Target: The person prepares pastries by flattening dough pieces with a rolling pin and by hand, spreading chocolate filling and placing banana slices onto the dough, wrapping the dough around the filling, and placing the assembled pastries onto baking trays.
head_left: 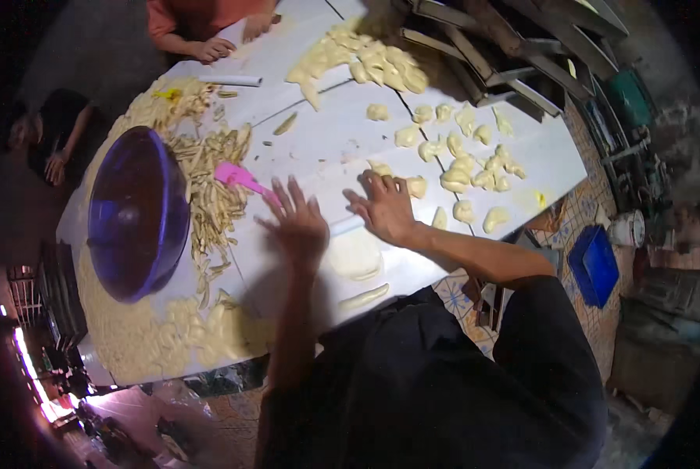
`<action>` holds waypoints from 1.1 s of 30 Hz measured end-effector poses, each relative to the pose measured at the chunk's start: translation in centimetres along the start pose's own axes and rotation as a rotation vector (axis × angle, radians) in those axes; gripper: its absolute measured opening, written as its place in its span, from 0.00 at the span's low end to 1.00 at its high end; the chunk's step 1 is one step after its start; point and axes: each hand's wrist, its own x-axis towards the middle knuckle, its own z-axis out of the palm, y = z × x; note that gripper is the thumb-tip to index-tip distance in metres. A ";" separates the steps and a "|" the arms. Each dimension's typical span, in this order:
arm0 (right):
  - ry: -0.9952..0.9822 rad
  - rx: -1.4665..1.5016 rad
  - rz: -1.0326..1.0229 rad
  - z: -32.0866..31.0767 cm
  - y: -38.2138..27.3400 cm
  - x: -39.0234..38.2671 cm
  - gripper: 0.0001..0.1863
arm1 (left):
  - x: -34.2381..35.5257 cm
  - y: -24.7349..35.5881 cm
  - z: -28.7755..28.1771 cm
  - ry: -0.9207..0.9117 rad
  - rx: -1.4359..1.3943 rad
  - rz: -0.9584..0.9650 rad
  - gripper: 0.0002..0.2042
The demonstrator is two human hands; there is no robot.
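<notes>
Dark clothing (pixel 412 383) of the wearer lies nearest the head camera, to the lower right of the purple basin (pixel 139 215), the landmark for all places below. Left hand (pixel 297 227): right of the basin, palm down, fingers spread wide, no object seen in its grip. Right hand (pixel 385 207): farther right of the basin, palm down, fingers slightly bent; palm hidden, so whether it grips anything cannot be told. Flattened dough (pixel 355 258): right of the basin, on the white table (pixel 303 156), just below both hands. Dough lumps (pixel 458 172) lie well right of the basin, beyond the right hand. Brown strips (pixel 209 191) are heaped just right of the basin, with a pink scoop (pixel 236 176) on them, its handle toward the left hand; contact unclear. Co-worker's hand (pixel 213 51): above the basin, at the table edge.
</notes>
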 end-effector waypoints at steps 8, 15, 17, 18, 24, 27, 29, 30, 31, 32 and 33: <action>-0.115 0.173 -0.084 1.0 1.3 7.7 0.15 | 1.7 -2.4 -1.3 0.155 -0.700 0.083 0.32; -0.315 0.519 0.004 6.0 -7.7 19.0 0.23 | -4.6 -3.1 -3.9 0.038 -0.454 0.117 0.31; -0.448 0.512 0.052 7.3 -9.2 20.0 0.30 | -6.8 -5.2 -6.4 -0.143 -0.455 0.031 0.32; -0.470 0.507 0.031 7.8 -9.8 20.3 0.30 | -8.1 -6.1 -7.2 -0.183 -0.435 -0.007 0.32; -0.287 0.419 -0.130 7.9 -7.1 21.8 0.24 | -13.6 -8.3 -5.5 -0.061 -0.449 -0.140 0.34; -0.203 0.643 -0.030 5.9 -7.9 22.4 0.21 | -13.5 -9.1 -5.4 -0.053 -0.487 -0.176 0.34; -0.264 0.469 -0.269 4.8 -7.2 23.2 0.22 | -13.8 -9.2 -4.8 -0.099 -0.523 -0.199 0.34; -0.257 0.468 -0.275 4.1 -7.7 23.4 0.22 | -14.0 -9.2 -5.0 -0.090 -0.520 -0.198 0.34; -0.326 0.568 -0.150 3.5 -8.9 23.8 0.24 | -13.9 -9.3 -5.0 -0.101 -0.528 -0.194 0.34; -0.397 0.667 -0.027 2.8 -10.1 24.3 0.26 | -14.0 -9.5 -5.0 -0.111 -0.533 -0.191 0.34; -0.320 0.666 -0.176 1.5 -12.4 24.8 0.29 | -14.3 -9.3 -4.5 -0.070 -0.493 -0.177 0.35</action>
